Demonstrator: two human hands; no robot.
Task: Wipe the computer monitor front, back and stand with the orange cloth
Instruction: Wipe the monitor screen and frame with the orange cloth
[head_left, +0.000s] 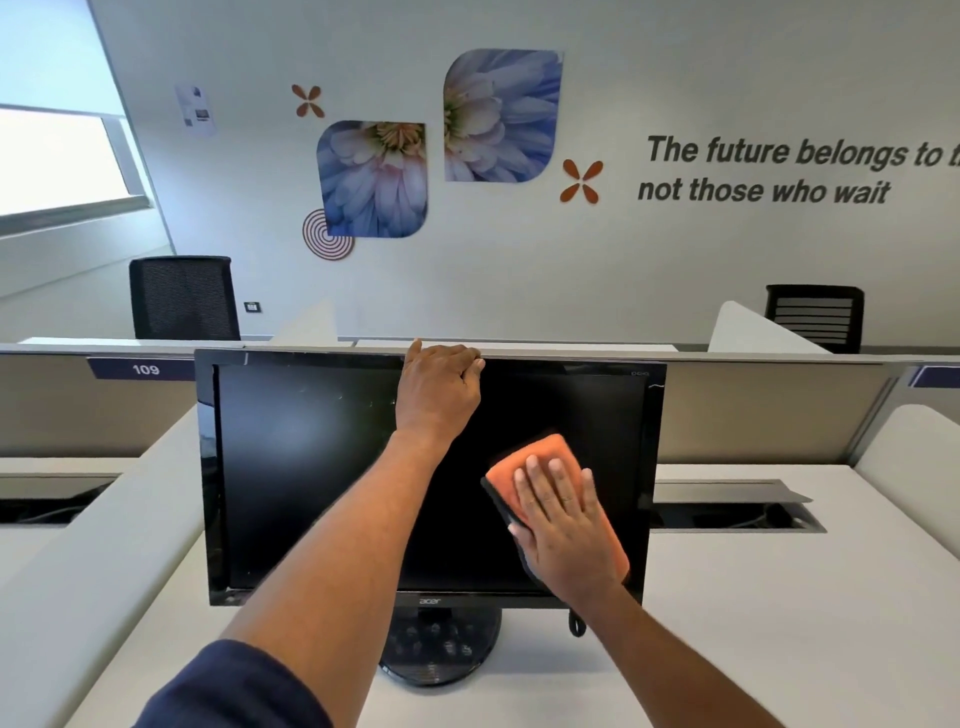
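the acer monitor (311, 467) stands on its round stand (441, 654) on the white desk (753, 597); the left hand (441, 387) curls its fingers over the monitor's top edge, steadying it; the right hand (566, 530) lies flat, fingers straight and spread, pressing the folded orange cloth (540, 452) to the monitor's lower right screen area; the front looks to be the step in hand; best to press lightly and evenly, sweeping in overlapping passes toward the faint marks near the monitor's upper left.
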